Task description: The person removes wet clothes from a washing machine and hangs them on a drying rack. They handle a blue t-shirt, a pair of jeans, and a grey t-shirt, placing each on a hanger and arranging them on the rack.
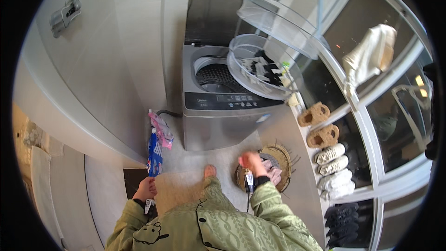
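Note:
My right hand [253, 164], slightly blurred, is over a round woven basket [286, 157] on the floor, with a small red or pink item [244, 160] at its fingers. Pinkish and grey clothes [273, 173] lie in that basket. At the lower left my left hand [145, 189] has its fingers curled, and I see nothing in it. Ahead of me stands a grey top-loading washing machine [216, 125] with its lid [216, 17] up and its drum [216, 76] showing. Black and white socks or small garments [261, 68] lie in a hanging mesh drying rack [240, 76] beside the drum.
Pink [162, 130] and blue [154, 153] detergent pouches stand by the left wall. Along the right window ledge are brown fuzzy slippers [322, 136], white shoes [332, 165] and black shoes [342, 221]. A white cloth [371, 52] hangs at the window. My bare foot [210, 171] is on the floor.

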